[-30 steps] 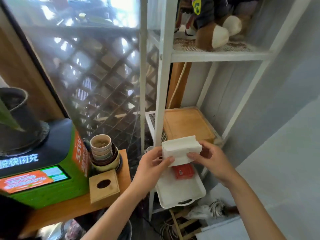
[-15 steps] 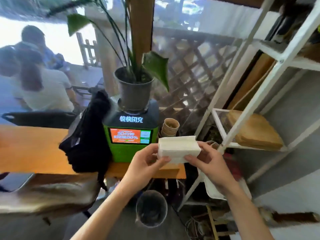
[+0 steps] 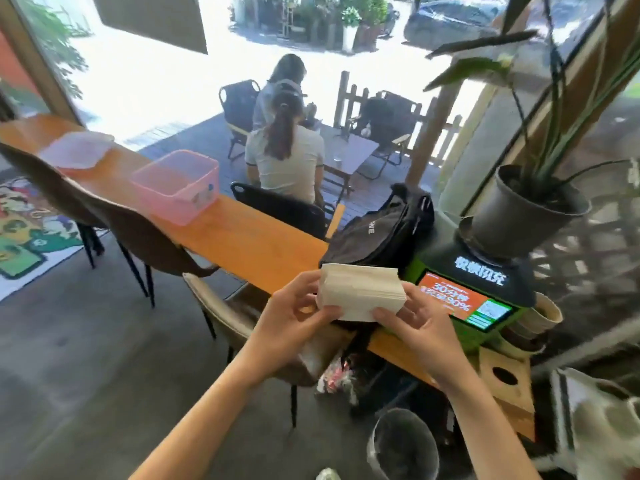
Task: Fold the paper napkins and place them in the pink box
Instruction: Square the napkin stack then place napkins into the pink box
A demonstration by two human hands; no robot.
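A thick stack of white paper napkins [image 3: 360, 289] is held in front of me, above the near edge of the long wooden counter [image 3: 249, 237]. My left hand [image 3: 294, 313] grips its left end and my right hand [image 3: 412, 320] grips its right end, thumbs underneath. The pink box [image 3: 176, 183], translucent and open-topped, stands far to the left on the counter. Its pale lid [image 3: 78, 148] lies beyond it, further left.
A black bag [image 3: 384, 230] sits on the counter behind the napkins, beside a green charging kiosk [image 3: 478, 299] with a potted plant [image 3: 519, 216] on top. Brown chairs [image 3: 114, 216] stand along the counter. A bin [image 3: 401, 445] is below. Two people sit outside.
The view has swung left from the white shelf to the counter. Both hands still hold the napkin stack, and the pink box has come into sight.
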